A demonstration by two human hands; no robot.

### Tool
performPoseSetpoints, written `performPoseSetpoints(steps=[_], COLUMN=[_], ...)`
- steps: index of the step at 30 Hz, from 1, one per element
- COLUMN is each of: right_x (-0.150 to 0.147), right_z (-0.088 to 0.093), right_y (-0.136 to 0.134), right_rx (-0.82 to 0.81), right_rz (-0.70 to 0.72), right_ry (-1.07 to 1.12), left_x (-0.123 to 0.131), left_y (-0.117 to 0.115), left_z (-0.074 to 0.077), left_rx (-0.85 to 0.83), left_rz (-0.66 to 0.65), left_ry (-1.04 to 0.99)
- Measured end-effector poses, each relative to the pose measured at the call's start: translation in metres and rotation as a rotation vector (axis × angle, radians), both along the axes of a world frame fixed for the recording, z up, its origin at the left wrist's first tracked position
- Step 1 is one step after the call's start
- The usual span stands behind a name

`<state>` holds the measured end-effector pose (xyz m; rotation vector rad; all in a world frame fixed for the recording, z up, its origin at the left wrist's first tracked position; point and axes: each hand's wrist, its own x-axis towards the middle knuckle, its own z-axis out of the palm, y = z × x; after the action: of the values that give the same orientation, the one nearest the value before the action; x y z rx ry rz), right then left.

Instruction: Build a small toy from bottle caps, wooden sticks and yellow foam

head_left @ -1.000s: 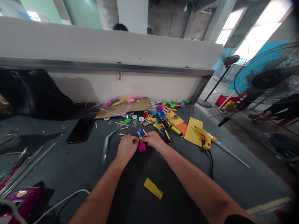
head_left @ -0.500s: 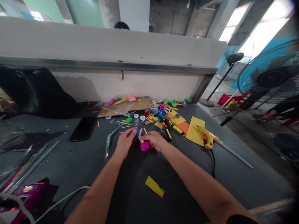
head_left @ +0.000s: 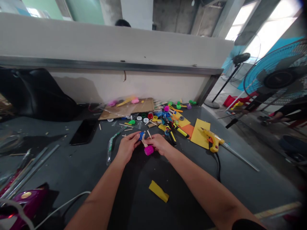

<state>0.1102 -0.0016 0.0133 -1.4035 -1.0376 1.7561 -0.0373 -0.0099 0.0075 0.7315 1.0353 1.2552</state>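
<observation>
My left hand (head_left: 129, 145) is closed on a blue bottle cap (head_left: 142, 136), pinched between thumb and fingers. From the blue cap, short wooden sticks (head_left: 144, 142) run down to a magenta piece (head_left: 149, 150) that looks like a cap or lump of clay. My right hand (head_left: 159, 143) is closed around the sticks just above the magenta piece. A thin stick (head_left: 149, 134) pokes up beside its fingers. Both hands meet over the dark table, and the fingers partly hide how the pieces join.
A yellow glue gun (head_left: 215, 142) lies at right by yellow paper (head_left: 200, 133). Pliers (head_left: 171, 132), loose caps (head_left: 146, 120) and cardboard (head_left: 127, 110) fill the back. A phone (head_left: 84, 131) lies left, a yellow strip (head_left: 159, 191) in front. A fan (head_left: 278, 79) stands right.
Both hands keep their hold on the cap-and-stick piece, with at most a slight shift of the sticks and blue cap. The whole view has moved a little with my head.
</observation>
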Motion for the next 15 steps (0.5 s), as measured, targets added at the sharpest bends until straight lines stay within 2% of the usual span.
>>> performPoseSetpoints(steps=[15], right_x=[-0.0012], right_z=[-0.0058], right_y=[0.0024], right_rx=[0.038], right_rz=[-0.004], right_ry=[0.031], left_x=[-0.0002], left_y=[0.0009], left_z=[-0.0008], left_rx=[-0.019], left_rz=[-0.009], left_ry=[-0.026])
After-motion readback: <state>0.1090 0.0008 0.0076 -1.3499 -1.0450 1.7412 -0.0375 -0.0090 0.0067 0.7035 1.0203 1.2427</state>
